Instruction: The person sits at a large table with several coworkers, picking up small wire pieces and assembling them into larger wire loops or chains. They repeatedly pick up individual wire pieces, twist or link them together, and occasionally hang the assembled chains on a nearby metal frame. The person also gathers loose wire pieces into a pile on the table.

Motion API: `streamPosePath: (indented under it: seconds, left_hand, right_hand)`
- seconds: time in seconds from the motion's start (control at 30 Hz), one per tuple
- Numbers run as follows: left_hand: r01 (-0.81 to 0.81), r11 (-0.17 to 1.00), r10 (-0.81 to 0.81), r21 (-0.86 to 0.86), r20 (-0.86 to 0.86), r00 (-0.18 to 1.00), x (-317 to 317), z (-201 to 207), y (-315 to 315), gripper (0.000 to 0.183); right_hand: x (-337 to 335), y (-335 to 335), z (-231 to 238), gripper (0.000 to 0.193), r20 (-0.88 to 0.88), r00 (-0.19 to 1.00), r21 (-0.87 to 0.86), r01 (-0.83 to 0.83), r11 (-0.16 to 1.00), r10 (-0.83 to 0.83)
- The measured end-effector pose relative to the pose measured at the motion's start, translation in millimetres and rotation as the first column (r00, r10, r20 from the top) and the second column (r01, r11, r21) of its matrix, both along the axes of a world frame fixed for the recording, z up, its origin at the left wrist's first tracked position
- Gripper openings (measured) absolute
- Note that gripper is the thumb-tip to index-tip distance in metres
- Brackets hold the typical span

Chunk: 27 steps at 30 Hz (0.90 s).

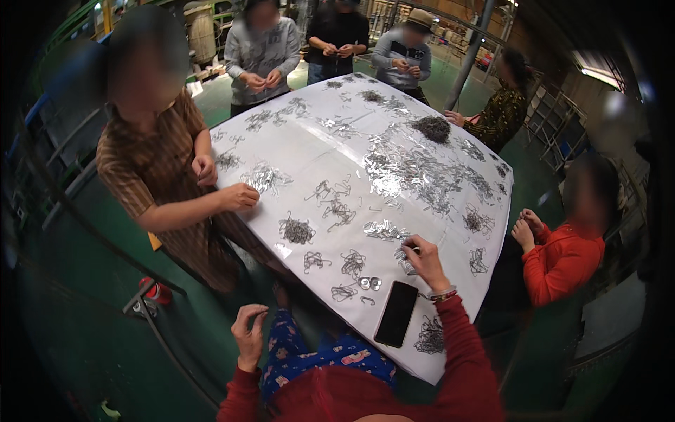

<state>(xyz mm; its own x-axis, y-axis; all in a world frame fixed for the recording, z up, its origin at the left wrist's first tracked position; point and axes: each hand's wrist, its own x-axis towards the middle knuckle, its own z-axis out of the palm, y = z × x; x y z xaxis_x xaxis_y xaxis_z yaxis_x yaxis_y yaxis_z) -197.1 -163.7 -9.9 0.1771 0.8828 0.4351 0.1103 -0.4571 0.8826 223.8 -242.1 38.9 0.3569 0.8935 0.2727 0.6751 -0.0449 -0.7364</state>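
Note:
My right hand (426, 263) is over the near part of the white-covered table (281, 197), fingers bent and fingertips at a small heap of shiny flat metal strips (385, 230). Whether a piece sits between its fingertips is too small to make out. Off the table's near edge, my left hand (249, 336) is raised above my lap with thumb and fingers drawn together; what they hold, if anything, does not show. Bent wire hooks lie in small clusters (352, 263) nearby. Two round metal pieces (370, 283) sit beside a black phone (396, 314).
A dark wire heap (296, 231) lies left, another (430, 336) by the phone. Loose strips (401, 176) spread across the table's middle. A co-worker in brown (162, 155) reaches over the left edge; one in red (566, 260) sits right. Others stand at the far side.

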Motion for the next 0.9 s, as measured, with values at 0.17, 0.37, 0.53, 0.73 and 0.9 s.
streamPosePath:
  seconds: [0.17,0.37,0.53,0.73,0.9]
  left_hand:
    - [0.148,0.989,-0.15,-0.026,-0.093,0.984,16.3,16.8,-10.2,0.009]
    - [0.21,0.978,-0.204,0.009,-0.215,0.955,32.1,33.6,-17.0,0.01]
    - [0.209,0.978,-0.21,-0.027,-0.204,0.956,43.1,39.9,-20.5,0.011]
    - [0.266,0.964,-0.266,-0.031,-0.222,0.938,46.4,23.3,-20.5,0.011]
    - [0.158,0.974,-0.185,-0.161,-0.171,0.968,42.3,8.3,-28.6,0.011]
  right_hand:
    - [-144.5,28.2,-8.9,0.016,-0.615,0.757,0.149,-0.163,0.975,0.221]
    - [-221.6,25.2,1.9,0.021,-0.714,0.654,0.123,-0.234,0.964,0.25]
    - [-227.7,11.4,20.5,0.024,-0.579,0.793,0.123,-0.143,0.982,0.188]
    - [-233.7,2.6,4.0,0.022,-0.789,0.602,0.147,-0.005,0.989,0.12]
    - [-248.0,6.2,-10.0,0.018,-0.881,0.472,0.101,0.102,0.99,0.041]
